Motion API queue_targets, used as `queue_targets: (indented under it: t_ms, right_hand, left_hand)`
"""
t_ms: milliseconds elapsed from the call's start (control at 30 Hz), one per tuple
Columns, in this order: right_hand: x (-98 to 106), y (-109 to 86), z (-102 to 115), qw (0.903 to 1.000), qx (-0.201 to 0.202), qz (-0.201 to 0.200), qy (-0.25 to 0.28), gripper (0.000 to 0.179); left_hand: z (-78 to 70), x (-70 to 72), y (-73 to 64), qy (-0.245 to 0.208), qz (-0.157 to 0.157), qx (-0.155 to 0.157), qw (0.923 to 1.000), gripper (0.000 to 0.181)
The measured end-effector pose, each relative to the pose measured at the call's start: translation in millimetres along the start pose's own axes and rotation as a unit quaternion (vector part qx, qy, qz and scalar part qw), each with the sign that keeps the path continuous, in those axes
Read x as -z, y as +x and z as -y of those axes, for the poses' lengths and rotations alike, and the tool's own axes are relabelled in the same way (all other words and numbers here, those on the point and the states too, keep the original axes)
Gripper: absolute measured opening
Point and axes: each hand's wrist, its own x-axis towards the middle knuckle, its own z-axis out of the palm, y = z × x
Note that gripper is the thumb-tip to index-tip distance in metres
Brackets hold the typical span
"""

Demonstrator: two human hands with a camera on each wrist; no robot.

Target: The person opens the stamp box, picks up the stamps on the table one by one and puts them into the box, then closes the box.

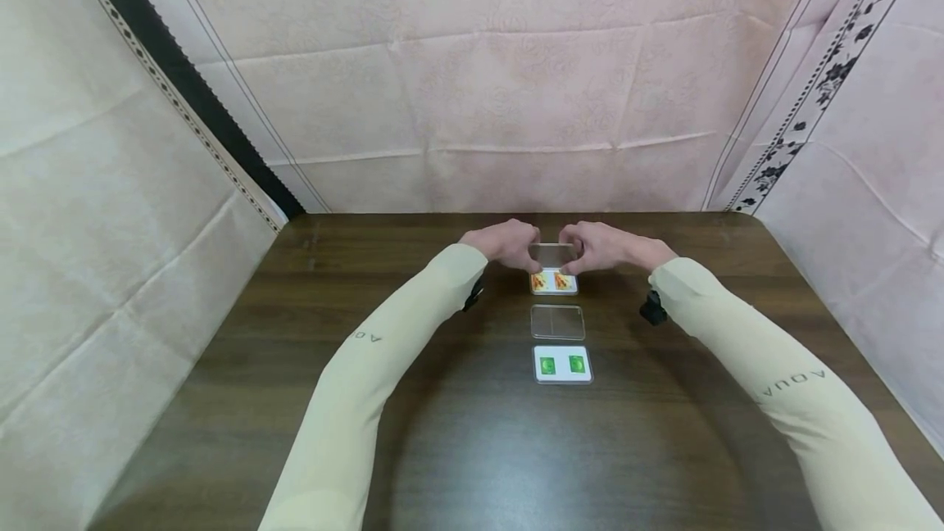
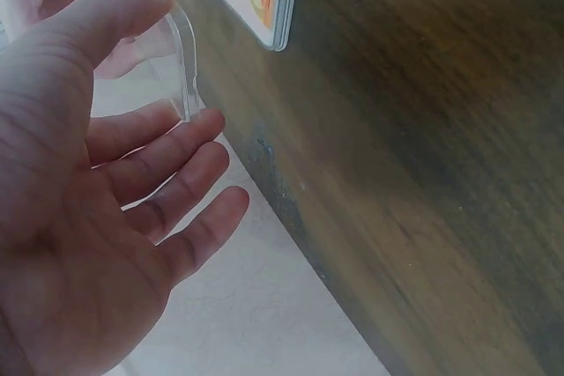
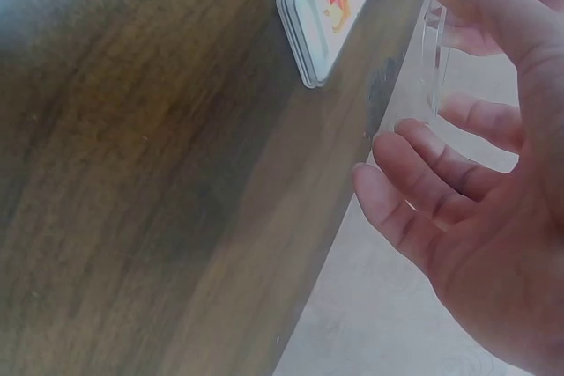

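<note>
A clear plastic lid-like piece (image 1: 551, 254) is held up between my two hands at the far side of the table. My left hand (image 1: 510, 244) pinches its left end between thumb and fingertips. Its right end is pinched the same way by my right hand (image 1: 603, 247). In the left wrist view the thin rim of the clear piece (image 2: 188, 68) shows between thumb and index finger, the other fingers spread loosely. Just nearer than the hands lies a small stack of white cards (image 1: 555, 289) with orange pictures; the right wrist view shows the stacked cards (image 3: 322, 24) edge-on.
A second clear plastic piece (image 1: 557, 323) lies flat, nearer than the orange cards. Nearest is a white card (image 1: 562, 367) with two green pictures. All lie on the dark wooden table (image 1: 472, 449), whose far edge meets a pale cloth (image 1: 472, 105).
</note>
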Motion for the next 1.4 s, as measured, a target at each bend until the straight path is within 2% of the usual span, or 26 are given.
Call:
queue_targets:
  t_ms: [200, 400, 767, 1133, 1400]
  right_hand:
    - [-4.1, -6.4, -0.7, 0.9999, 0.0, -0.014, -0.002, 0.057]
    - [-9.7, -10.5, -1.6, 0.9999, -0.006, -0.015, -0.002, 0.059]
    - [-17.7, -9.3, -3.7, 0.9999, 0.004, -0.014, 0.004, 0.056]
    - [-26.7, -9.0, -6.7, 0.9999, 0.012, -0.003, 0.009, 0.056]
    - [-32.0, -7.5, -7.4, 1.0, 0.006, -0.001, 0.008, 0.056]
  left_hand:
    - [-4.3, -3.5, -0.3, 0.008, -0.008, -0.012, 0.9999, 0.05]
    - [-6.4, -10.3, 0.1, 0.001, 0.001, -0.006, 1.0, 0.05]
    - [-6.0, -20.5, 1.8, 0.007, 0.0, 0.003, 1.0, 0.044]
    - [-5.1, -33.7, 2.6, 0.002, -0.012, -0.013, 0.9998, 0.039]
    - [-4.3, -39.4, 3.7, 0.019, -0.017, -0.011, 0.9996, 0.042]
